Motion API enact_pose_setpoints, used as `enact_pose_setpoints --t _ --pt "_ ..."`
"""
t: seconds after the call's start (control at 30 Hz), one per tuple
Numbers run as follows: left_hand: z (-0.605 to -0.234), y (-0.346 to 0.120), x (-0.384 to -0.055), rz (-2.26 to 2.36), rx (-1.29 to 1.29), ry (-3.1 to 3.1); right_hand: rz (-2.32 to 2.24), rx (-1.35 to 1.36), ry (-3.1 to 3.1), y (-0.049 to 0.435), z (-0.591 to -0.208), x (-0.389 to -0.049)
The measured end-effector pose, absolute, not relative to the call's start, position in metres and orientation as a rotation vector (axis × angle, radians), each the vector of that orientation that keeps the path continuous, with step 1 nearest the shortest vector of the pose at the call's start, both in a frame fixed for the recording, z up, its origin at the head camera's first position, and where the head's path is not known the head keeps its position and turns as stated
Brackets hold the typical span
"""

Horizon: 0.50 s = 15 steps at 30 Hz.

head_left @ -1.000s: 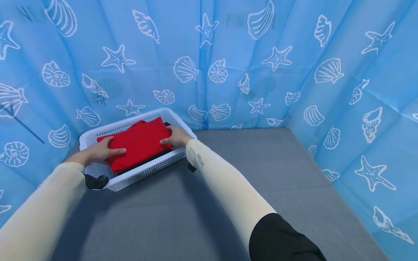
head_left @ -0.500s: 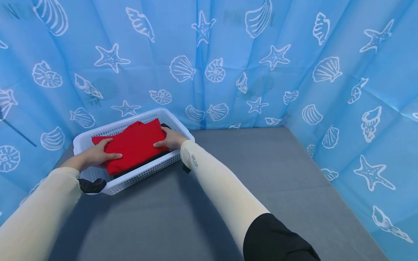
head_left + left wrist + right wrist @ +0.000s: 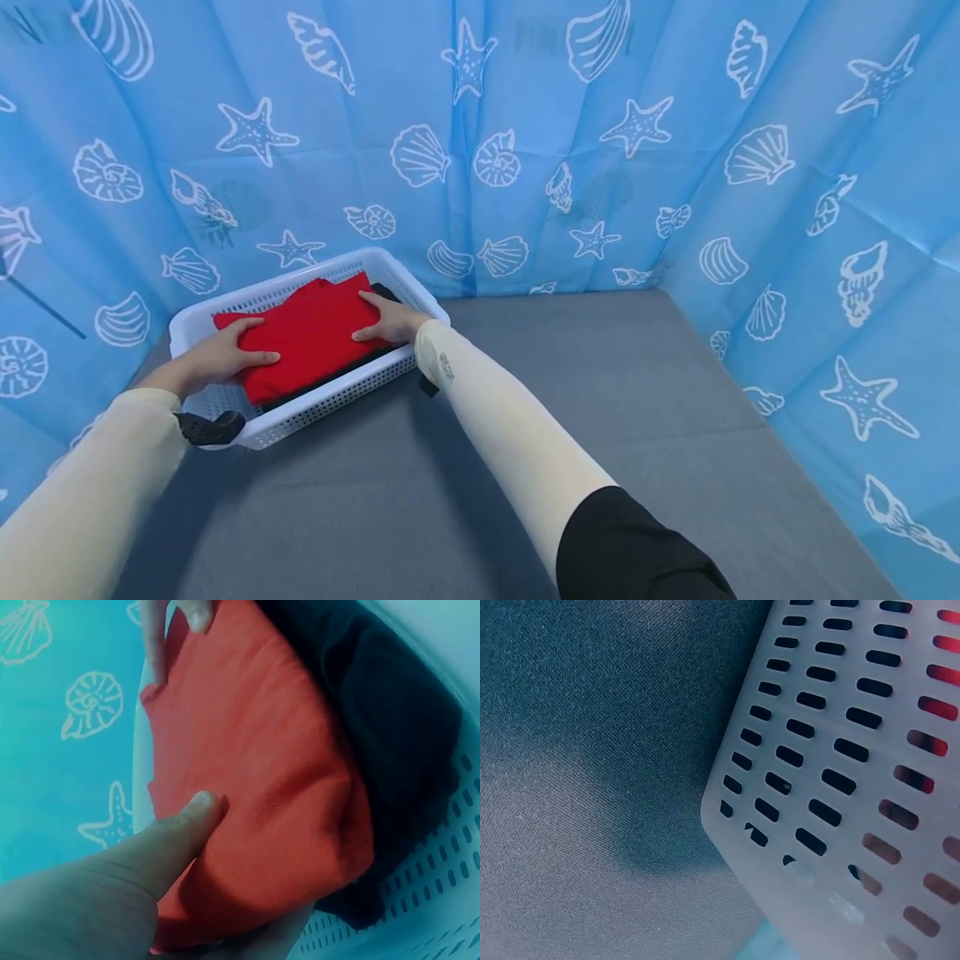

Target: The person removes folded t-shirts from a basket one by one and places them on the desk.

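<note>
A folded red garment [image 3: 315, 333] lies in a white plastic basket [image 3: 300, 423], on top of folded black cloth [image 3: 405, 712]. My left hand [image 3: 206, 360] holds the garment's left end. In the left wrist view its thumb [image 3: 202, 802] lies on top, and part of the hand shows under the near edge. At the other end, my right hand [image 3: 392, 321] rests with thumb and index finger spread over the red cloth; its other fingers are hidden. Through the slots of the basket wall [image 3: 832, 757], the right wrist view gives glimpses of skin and red cloth.
The basket stands at the back left of a grey tabletop [image 3: 600, 383]. A blue curtain [image 3: 540, 125] with white shell and starfish prints hangs behind and along the right side. Black devices [image 3: 212, 427] are strapped at the wrists over cream sleeves [image 3: 510, 408].
The right index finger has shifted from beside the garment's right edge onto its top corner. The basket and both hands appear slightly further left in view. The garment stays in the basket.
</note>
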<state>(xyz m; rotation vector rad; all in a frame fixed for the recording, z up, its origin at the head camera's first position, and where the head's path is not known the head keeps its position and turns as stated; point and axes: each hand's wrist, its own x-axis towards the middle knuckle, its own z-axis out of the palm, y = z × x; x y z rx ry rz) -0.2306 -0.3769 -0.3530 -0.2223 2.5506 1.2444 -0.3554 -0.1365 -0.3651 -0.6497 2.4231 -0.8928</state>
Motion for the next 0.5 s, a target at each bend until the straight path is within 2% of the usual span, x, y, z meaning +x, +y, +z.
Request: enact_pose_setpoints --t 0.5 --pt "-0.3544 -0.3748 -0.2286 1.337 -0.195 2.502 -0.959 -0.704 2.389 -0.1415 -0.3720 -0.3613"
